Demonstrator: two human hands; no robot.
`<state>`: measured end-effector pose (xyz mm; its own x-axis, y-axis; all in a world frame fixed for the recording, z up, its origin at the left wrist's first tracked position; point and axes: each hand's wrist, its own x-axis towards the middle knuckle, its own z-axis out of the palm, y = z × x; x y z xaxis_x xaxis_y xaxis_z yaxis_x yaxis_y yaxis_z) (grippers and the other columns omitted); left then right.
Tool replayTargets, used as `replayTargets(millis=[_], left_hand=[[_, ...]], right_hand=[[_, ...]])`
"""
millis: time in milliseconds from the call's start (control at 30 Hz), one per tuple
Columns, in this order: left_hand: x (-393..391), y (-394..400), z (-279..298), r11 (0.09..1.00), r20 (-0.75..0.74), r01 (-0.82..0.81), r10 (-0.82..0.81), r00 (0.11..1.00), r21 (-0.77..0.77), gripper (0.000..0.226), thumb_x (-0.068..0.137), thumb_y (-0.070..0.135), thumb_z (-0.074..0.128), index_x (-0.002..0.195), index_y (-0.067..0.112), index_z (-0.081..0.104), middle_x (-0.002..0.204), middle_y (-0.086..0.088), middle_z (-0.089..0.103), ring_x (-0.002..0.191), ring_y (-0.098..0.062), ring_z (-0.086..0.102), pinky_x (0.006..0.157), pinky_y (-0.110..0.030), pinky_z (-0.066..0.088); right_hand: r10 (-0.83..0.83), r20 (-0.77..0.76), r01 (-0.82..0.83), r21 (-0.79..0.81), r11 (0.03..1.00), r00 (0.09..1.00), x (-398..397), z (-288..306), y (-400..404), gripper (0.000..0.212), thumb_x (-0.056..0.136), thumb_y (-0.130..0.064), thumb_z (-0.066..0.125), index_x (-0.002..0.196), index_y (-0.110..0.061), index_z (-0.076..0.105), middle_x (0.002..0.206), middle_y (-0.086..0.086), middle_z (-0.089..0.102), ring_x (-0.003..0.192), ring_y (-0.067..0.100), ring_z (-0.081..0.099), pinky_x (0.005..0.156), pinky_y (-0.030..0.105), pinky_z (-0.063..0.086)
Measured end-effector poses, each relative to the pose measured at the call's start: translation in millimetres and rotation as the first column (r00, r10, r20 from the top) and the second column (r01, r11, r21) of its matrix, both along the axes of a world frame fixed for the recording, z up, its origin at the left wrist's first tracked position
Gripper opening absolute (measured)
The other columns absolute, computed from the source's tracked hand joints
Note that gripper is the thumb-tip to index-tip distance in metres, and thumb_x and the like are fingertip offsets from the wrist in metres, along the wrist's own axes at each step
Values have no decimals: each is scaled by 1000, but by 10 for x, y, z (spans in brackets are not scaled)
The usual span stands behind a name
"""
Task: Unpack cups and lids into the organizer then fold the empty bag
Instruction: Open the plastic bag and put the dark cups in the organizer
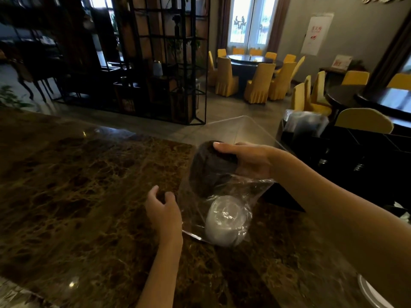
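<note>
Now right hand (246, 161) grasps dark lids (209, 167) through bag (251, 192); left hand (163, 210) released. We should steady bag, slide lids toward organizer (347, 147).

No words can be read here. Far off on the right, a white poster (317, 33) hangs on the grey wall. It has red marks on it, but they are too blurry to read. A small sign (342, 61) below it has red print, also too blurry.

Yellow-covered chairs (259, 85) round dark tables (251, 60); bright window (250, 21).
</note>
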<state>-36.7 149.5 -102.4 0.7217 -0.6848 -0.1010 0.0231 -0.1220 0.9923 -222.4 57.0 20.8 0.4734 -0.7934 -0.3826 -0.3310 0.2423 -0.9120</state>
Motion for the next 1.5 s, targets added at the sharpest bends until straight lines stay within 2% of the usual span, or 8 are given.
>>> replayTargets(millis=[133,400,500,633,733,1000,1167,1500], left_hand=[[-294,157,729,907,331,226,-103,938,-357,43,96,46,43,139,37,45,144,13,43,124,2,45,93,-23,43],[-918,252,1476,774,509,466,-220,832,-428,64,91,51,53,147,29,35,142,2,50,126,-14,52,93,-40,56],[-1134,247,1698,675,472,524,-285,834,-519,57,91,43,53,144,32,36,134,5,53,117,-4,56,85,-21,57],[-1486,159,1938,488,387,618,-495,778,-617,44,89,38,55,130,39,40,125,13,52,108,10,56,78,-8,50],[-1823,27,1952,430,331,643,-601,728,-633,42,88,36,58,127,37,43,120,13,55,101,10,60,77,-13,52],[-2400,-546,1394,484,211,761,-766,607,-433,38,81,37,59,119,42,60,121,6,62,103,-3,62,82,-27,55],[-2467,-837,915,605,114,724,-736,667,-330,37,87,38,60,123,37,54,131,1,57,117,-20,59,98,-50,52],[-2499,-1330,409,653,200,722,-694,692,-228,38,93,33,62,130,26,55,127,4,59,116,-12,58,97,-35,51]], right_hand=[[-120,45,119,13,993,992,-30,269,236,93,49,-64,87,123,-15,61,118,21,72,105,37,72,95,48,56],[-314,328,343,-34,939,891,-362,672,814,56,83,-67,61,115,-22,69,109,8,78,102,27,74,95,44,56],[-478,467,537,9,844,744,-646,742,952,54,93,-55,55,124,-12,64,116,9,73,108,25,68,95,37,53],[-546,707,616,197,763,450,-1095,765,1089,24,98,-15,53,118,-2,54,95,11,54,78,18,54,73,25,47],[-631,725,669,327,668,276,-1410,635,1133,28,92,1,56,120,5,59,115,16,66,99,20,70,83,26,55],[-735,657,682,462,567,165,-1734,-204,1052,54,95,10,34,143,-8,50,136,20,59,126,41,53,96,32,38],[-821,560,664,572,481,112,-1440,-748,884,60,93,9,35,149,-12,43,146,11,52,134,34,48,107,45,40],[-810,572,481,750,455,-127,-1095,-1157,483,75,96,11,40,158,-25,20,166,7,21,126,39,51,109,58,40]])
